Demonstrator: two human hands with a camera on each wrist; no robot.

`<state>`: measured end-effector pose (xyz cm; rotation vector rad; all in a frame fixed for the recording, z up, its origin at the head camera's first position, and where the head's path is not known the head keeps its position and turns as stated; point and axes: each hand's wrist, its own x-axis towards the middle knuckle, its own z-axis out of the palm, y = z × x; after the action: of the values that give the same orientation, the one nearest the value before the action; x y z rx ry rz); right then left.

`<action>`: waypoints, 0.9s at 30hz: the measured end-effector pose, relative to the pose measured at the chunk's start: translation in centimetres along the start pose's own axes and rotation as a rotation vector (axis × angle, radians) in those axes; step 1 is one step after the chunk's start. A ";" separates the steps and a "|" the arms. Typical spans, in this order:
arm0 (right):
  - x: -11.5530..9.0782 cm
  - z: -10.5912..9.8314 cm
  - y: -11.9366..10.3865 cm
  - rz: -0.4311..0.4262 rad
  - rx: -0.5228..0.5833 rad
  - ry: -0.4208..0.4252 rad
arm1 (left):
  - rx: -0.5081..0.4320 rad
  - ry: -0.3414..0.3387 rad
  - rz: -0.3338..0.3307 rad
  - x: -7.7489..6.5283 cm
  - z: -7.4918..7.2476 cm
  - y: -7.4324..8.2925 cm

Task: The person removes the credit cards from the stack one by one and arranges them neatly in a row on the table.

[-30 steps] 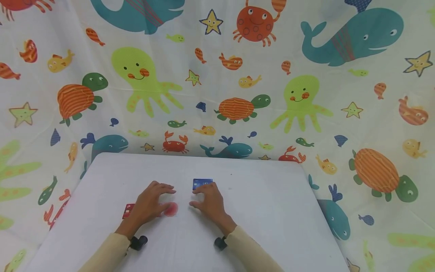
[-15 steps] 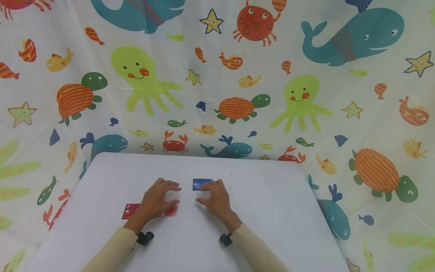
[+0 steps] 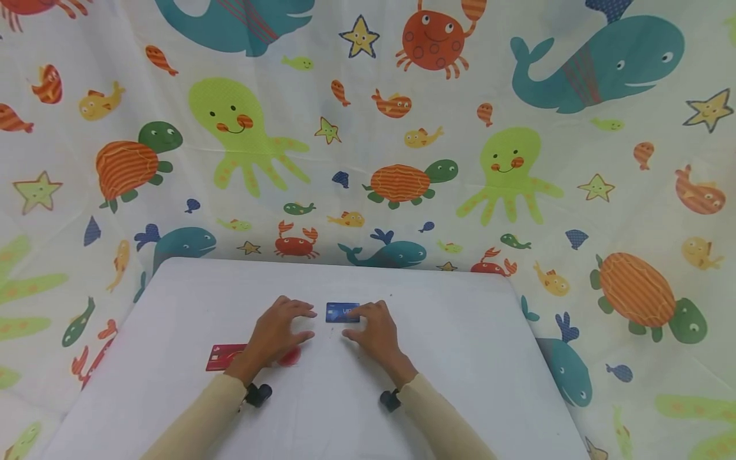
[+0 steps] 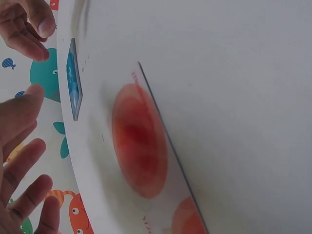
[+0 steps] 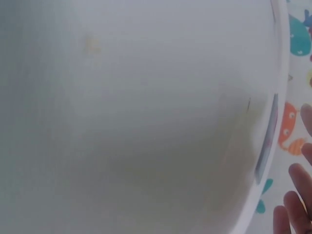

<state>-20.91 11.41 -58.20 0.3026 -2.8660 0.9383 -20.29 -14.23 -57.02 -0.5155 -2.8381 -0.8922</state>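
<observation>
Both your left hand [image 3: 278, 327] and right hand [image 3: 377, 328] curve loosely, holding nothing, the right nearer the blue card [image 3: 338, 312], just to its left, lengthwise parallel to the far edge of the worktop [image 3: 460, 338].

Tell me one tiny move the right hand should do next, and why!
Maybe the right hand should lower its fingers onto the blue card. In the head view they overlap its right end, but the left wrist view shows a gap between them and the card, and the hand holds nothing.
</observation>
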 end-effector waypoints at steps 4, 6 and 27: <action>0.3 0.0 0.6 0.009 0.014 -0.003 | 0.008 -0.001 -0.007 0.4 0.4 0.1; 0.4 -0.1 0.9 0.010 0.010 -0.001 | 0.007 0.004 -0.007 0.5 0.6 0.2; 1.9 -0.4 2.3 0.010 0.005 -0.033 | 0.049 -0.037 -0.017 3.0 2.3 0.5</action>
<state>-23.27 13.14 -58.83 0.3073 -2.8976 0.9518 -22.95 -11.68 -58.04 -0.5075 -2.8936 -0.8226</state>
